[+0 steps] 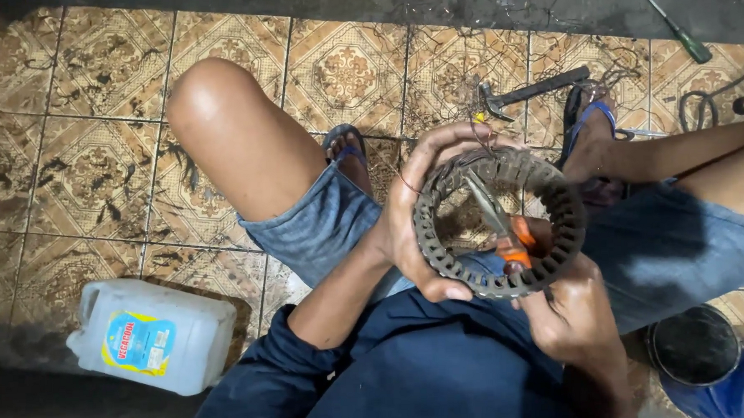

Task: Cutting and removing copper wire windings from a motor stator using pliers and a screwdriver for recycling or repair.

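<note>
My left hand (418, 211) grips a dark, slotted metal ring, a motor stator core (555, 197), and holds it upright over my lap. My right hand (573, 309) reaches from below and is shut on orange-handled pliers (502, 224). The pliers pass through the ring's opening, their jaws pointing up toward the top inner edge, where thin copper wire strands (481, 129) stick out. My thumb presses the ring's lower rim.
A hammer (534, 89) lies on the patterned tile floor beyond the ring, and a green-handled screwdriver (678, 30) lies at the far right. A white plastic jug (152, 336) rests at lower left. A dark round container (694, 345) stands at lower right. Wire scraps litter the floor.
</note>
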